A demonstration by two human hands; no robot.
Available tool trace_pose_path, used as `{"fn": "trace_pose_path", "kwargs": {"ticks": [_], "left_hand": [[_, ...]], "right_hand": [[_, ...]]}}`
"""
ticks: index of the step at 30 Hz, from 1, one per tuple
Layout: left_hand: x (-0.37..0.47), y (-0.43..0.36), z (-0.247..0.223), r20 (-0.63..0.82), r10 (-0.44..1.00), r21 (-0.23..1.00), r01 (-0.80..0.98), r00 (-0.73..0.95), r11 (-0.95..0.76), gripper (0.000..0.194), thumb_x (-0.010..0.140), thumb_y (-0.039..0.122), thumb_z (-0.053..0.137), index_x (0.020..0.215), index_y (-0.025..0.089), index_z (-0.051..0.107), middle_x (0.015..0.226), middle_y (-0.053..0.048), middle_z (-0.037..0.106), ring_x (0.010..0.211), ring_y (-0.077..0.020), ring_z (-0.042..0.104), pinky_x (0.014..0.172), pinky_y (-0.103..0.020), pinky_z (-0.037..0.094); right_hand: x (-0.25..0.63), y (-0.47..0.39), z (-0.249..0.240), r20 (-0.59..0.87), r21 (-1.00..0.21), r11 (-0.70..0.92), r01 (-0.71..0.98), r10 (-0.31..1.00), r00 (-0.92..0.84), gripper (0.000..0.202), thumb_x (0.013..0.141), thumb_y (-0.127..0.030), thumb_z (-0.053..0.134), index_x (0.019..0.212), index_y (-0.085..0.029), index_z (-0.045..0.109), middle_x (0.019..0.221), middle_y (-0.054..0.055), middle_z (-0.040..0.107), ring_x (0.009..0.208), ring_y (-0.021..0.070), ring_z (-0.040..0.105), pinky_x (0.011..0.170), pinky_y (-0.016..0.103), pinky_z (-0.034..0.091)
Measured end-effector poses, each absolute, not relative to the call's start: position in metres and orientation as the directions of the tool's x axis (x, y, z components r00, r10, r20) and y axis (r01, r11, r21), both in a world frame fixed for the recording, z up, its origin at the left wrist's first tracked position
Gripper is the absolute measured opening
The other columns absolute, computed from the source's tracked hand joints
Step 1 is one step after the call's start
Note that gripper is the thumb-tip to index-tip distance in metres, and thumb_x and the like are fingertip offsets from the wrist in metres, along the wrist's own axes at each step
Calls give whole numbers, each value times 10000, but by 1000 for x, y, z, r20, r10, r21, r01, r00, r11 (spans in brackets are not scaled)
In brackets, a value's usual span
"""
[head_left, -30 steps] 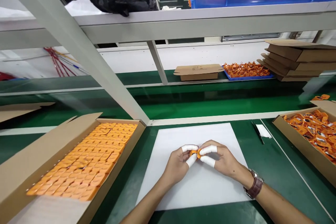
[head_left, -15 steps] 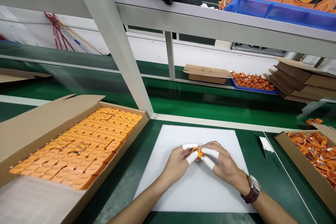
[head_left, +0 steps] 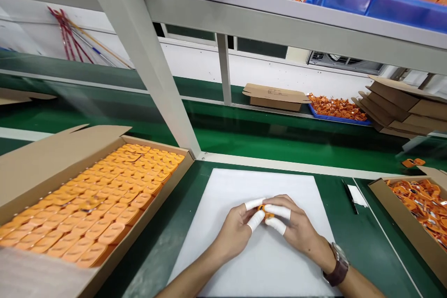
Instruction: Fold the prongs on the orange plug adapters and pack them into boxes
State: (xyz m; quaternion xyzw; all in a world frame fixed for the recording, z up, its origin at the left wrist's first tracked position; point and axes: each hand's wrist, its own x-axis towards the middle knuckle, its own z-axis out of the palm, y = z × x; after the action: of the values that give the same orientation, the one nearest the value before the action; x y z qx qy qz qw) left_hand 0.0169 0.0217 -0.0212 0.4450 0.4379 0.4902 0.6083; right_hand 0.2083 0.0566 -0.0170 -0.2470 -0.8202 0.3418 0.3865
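Note:
Between my two hands is a small orange plastic part (head_left: 268, 215) with a dark spot on it, mostly hidden by the fingers. My left hand (head_left: 239, 226) pinches its left side, thumb and forefinger in white finger cots. My right hand (head_left: 296, 223) grips it from the right, also with white cots on the thumb and a finger; a watch (head_left: 338, 264) is on that wrist. Both hands are just over a white foam sheet (head_left: 223, 195) on the green table.
At left stands an open cardboard box (head_left: 188, 160) with rows of orange parts (head_left: 115, 195). Another box (head_left: 391, 200) at right holds loose orange pieces (head_left: 419, 200). A black pen-like object (head_left: 350, 196) lies near it. A metal frame post (head_left: 150, 65) rises beyond the sheet.
The view has shifted slightly, so the hands sit a little lower in the picture. Both hands keep hold of the orange part; the right fingers have closed further over it.

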Motion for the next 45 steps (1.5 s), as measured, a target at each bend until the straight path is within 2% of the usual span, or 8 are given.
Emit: {"fn": "trace_pose_path", "kwargs": {"ticks": [4,8,13,18,29,37,41,45], "left_hand": [[17,22,-22,-115,983,960,-239,144,148,459,790,463,768,1178,220,732,1253,-83,729,1155,-307,685,1020,-468,557],[17,20,-22,-122,972,958,-232,202,169,436,813,423,761,1207,242,721,1308,-63,698,1212,-297,652,1069,-465,519],[16,18,-17,-132,958,970,-166,256,178,472,845,414,726,1284,247,677,1424,-65,608,1322,-314,560,1128,-486,447],[12,16,-17,-108,949,993,-20,297,120,411,903,410,645,1286,264,677,1467,-65,567,1409,-302,458,1192,-489,331],[16,10,-35,26,973,982,178,229,-68,349,969,308,543,1301,283,649,1448,-61,588,1326,-278,561,1118,-444,467],[20,13,-32,45,972,992,108,229,-71,284,951,264,579,1207,255,702,1391,-77,637,1199,-286,656,941,-375,595],[18,12,-25,26,966,993,102,258,-54,288,950,266,585,1212,255,705,1399,-71,632,1238,-287,632,1004,-388,561],[14,10,-26,13,960,996,82,279,-37,326,957,262,580,1268,289,674,1466,-51,571,1291,-291,590,1024,-393,550]], "right_hand": [[213,62,-27,203,-975,222,-24,837,-507,302,937,-325,655,1236,-284,629,1200,73,639,1087,205,663,940,382,581],[216,67,-33,-1,-999,-28,-43,847,-532,338,856,-408,745,1150,-250,687,1032,38,690,932,174,684,908,376,569],[217,68,-36,-120,-984,-172,-43,825,-552,476,758,-439,826,1159,-216,699,837,-7,672,788,144,657,846,356,554],[213,62,-37,-102,-988,-149,-44,834,-543,481,758,-411,832,1174,-220,683,799,-23,633,754,138,628,814,348,546],[211,56,-36,-86,-993,-120,-24,825,-559,480,806,-425,782,1216,-216,643,892,7,655,830,148,627,853,357,545],[217,57,-22,-73,-993,-117,-30,777,-626,493,903,-406,680,1351,-229,573,1027,49,711,956,178,678,972,423,525],[214,57,-23,-40,-991,-109,-72,777,-628,468,905,-424,677,1324,-237,585,1067,49,720,958,174,680,944,397,547],[213,55,-27,-26,-998,-54,-27,799,-601,454,911,-426,665,1311,-228,587,977,33,713,904,168,677,942,394,540]]}}
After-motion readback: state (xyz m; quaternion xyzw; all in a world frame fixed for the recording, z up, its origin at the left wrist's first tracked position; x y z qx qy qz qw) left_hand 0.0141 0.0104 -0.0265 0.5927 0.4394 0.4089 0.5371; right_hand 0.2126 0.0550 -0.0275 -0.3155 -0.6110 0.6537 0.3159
